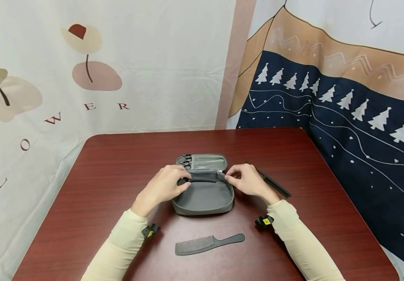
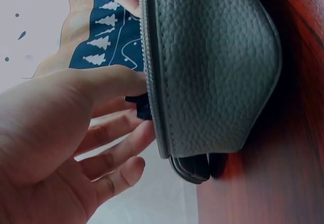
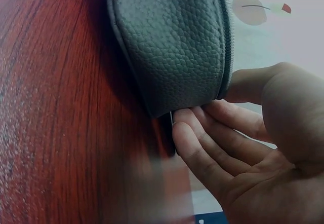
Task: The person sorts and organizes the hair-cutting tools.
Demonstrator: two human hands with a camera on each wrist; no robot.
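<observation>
A grey zip case [image 1: 202, 210] with pebbled sides lies open on the table, its lid [image 1: 210, 162] laid back. My left hand [image 1: 165, 183] is at the case's left side, pinching a slim black tool [image 1: 203, 180] that extends across the inside; its exact kind I cannot tell. In the left wrist view, a black end [image 2: 143, 106] of it shows between thumb and fingers. My right hand [image 1: 247, 179] grips the case's back right rim, thumb on the zip side [image 3: 229, 57] and fingers against the outer wall. Metal finger loops [image 1: 188, 161] show in the lid's pocket.
A grey comb [image 1: 209, 244] with a handle lies in front of the case. Behind my right hand, a long black tool [image 1: 276, 185] lies slantwise on the red-brown table [image 1: 124, 156]. Printed curtains [image 1: 174, 78] hang behind the table and along its right side.
</observation>
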